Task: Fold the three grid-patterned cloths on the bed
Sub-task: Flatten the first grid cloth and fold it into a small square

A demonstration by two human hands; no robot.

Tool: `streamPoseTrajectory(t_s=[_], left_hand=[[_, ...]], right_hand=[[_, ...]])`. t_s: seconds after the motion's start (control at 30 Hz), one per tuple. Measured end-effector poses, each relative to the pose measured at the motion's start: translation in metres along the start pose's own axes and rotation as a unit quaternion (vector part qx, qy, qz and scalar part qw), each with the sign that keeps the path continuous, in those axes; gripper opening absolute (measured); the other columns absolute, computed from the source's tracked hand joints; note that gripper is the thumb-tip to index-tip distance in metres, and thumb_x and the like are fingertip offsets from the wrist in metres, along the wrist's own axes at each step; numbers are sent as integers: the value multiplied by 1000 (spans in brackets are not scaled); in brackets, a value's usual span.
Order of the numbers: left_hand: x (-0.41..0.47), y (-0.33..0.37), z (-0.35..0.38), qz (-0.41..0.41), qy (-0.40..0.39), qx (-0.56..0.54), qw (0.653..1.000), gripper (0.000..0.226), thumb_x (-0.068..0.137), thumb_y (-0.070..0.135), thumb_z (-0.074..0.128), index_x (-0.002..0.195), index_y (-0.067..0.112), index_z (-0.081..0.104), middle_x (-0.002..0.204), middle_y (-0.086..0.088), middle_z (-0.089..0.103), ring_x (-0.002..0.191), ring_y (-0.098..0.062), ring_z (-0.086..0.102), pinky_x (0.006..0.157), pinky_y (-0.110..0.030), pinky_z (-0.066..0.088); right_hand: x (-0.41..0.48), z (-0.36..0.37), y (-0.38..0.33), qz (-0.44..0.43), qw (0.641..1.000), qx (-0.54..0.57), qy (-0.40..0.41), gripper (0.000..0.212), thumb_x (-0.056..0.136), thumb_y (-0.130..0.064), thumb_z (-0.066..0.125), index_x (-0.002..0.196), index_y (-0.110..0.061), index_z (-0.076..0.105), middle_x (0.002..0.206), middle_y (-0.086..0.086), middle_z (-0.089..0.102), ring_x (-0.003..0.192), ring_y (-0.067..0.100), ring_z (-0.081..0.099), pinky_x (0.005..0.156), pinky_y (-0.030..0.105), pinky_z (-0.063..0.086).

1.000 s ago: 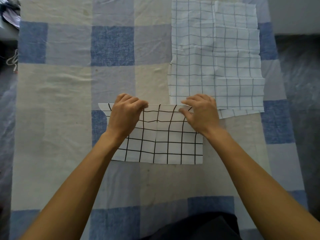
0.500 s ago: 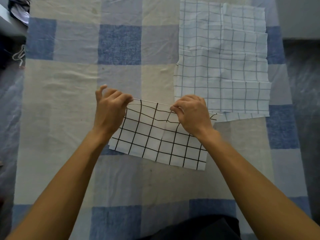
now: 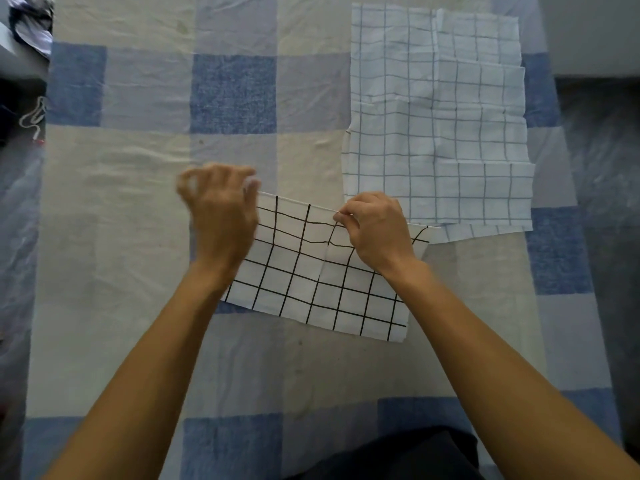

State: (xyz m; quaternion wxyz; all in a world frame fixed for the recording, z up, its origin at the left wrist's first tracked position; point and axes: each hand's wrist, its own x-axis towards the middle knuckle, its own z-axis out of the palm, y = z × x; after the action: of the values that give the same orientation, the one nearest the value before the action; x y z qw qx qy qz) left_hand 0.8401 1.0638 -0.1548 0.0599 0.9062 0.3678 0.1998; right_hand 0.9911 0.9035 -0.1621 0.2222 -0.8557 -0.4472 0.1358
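Bedspread (image 3: 114,237), blue-cream check; black-grid cloth (image 3: 322,292) lies mid-bed, far edge lifted. Right hand (image 3: 375,230) pinches that edge; left hand (image 3: 221,216) blurred at its corner, grip can't tell. Beyond, at right, blue-grid cloths (image 3: 433,116) lie flat.

White cloth (image 3: 311,289), black grid lines

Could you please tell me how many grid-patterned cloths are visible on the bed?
3, apparently: the black-grid cloth held near the middle, and two thin-grid cloths upper right, a larger one partly under a smaller folded one. Overlap could hide more.
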Motion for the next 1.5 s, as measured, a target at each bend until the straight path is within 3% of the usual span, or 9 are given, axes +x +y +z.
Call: streamPoseTrajectory(t_s=[0.1,0.2,0.37,0.67,0.83,0.93,1.17,1.3,1.5], left_hand=[[-9,36,13,151,-74,-45,985,28,95,30,49,113,13,61,107,-6,64,111,-24,51,102,-42,19],[-17,54,21,185,-103,-46,976,24,94,27,50,109,14,63,101,-4,67,111,-25,55,104,-43,16],[-19,48,20,168,-80,-60,981,8,91,18,58,89,16,65,80,-1,67,92,-22,60,103,-42,18],[-12,58,-1,168,-47,-64,983,8,91,22,58,90,17,65,90,-3,64,100,-22,56,103,-44,22],[-19,67,-33,116,-1,-70,991,21,93,28,54,109,16,61,109,-7,61,113,-24,49,102,-44,25],[-34,72,-59,48,32,-81,995,33,94,30,52,123,14,54,119,-9,55,117,-24,44,100,-40,25],[-69,89,-108,-22,60,-122,991,37,94,33,45,123,12,52,122,-11,54,115,-26,47,99,-37,25],[-85,101,-122,-16,42,-118,992,35,94,38,44,115,13,58,118,-9,57,110,-25,51,94,-35,29],[-110,120,-124,-8,60,-97,993,22,88,29,61,101,12,64,99,-7,66,89,-26,59,80,-31,31]], right_hand=[[0,-3,-5,-17,1000,-3,3,16,88,-28,63,87,-15,72,89,1,69,90,22,58,87,34,38],[-1,-8,-7,-27,1000,-9,6,19,89,-32,61,91,-16,72,91,1,69,91,21,58,86,37,41],[-4,-7,-4,-15,1000,-15,7,17,88,-32,63,91,-18,73,93,-1,69,93,20,58,89,34,36],[-15,-27,-17,2,1000,-19,4,26,90,-41,58,89,-18,71,82,-2,69,76,16,60,83,36,45],[-24,-55,-27,17,998,21,-56,26,91,-42,56,85,-20,68,77,-6,64,72,14,57,70,33,47],[-34,-79,-36,4,995,59,-78,27,90,-42,57,75,-21,62,67,-10,54,62,7,50,59,26,37],[-60,-128,-68,-72,993,78,-54,34,90,-40,57,93,-8,68,91,8,68,85,20,60,78,35,48],[-72,-146,-81,-104,988,104,-44,24,90,-35,58,86,-13,67,82,0,66,76,15,59,72,32,46],[-90,-164,-93,-141,980,136,-39,17,91,-31,59,95,-18,69,95,-2,67,88,11,59,79,25,45]])
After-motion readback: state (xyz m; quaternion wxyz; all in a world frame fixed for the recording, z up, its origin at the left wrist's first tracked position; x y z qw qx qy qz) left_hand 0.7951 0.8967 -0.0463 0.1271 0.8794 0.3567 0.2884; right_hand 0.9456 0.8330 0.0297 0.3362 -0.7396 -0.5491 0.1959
